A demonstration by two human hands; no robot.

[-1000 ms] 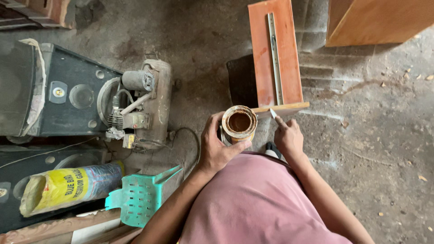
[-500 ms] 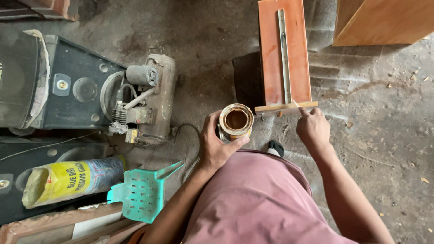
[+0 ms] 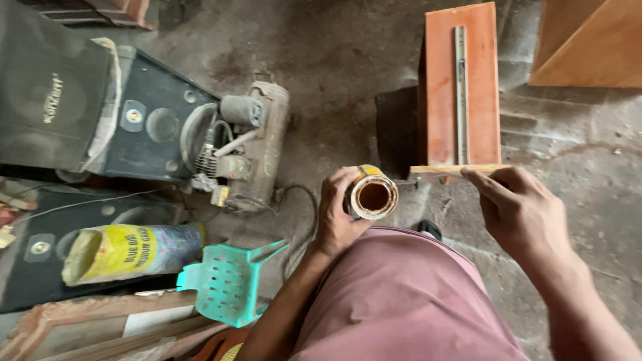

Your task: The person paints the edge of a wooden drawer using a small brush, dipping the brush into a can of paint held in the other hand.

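Brown glue fills the open tin [image 3: 372,195], my left hand [image 3: 336,217] wrapped round it, fingers pinching its wall. At three o'clock my right hand [image 3: 518,210], fingers pressed together, touches the orange board [image 3: 441,100]'s near edge; I'd keep the tin level and spread thinly

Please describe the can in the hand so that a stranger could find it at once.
Start at the orange board lying on the floor. Just left of its near end, the left hand grips a small can. It alone is round and open, brown inside.

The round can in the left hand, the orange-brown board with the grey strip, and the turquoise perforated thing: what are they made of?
Round can: probably metal, thin rolled rim, brown-stained inside. Orange-brown board: seemingly laminated wood, smooth face, pale raw edge; its grey strip looks metal. Turquoise perforated piece: moulded plastic, uniform colour. Left hand grips the can.
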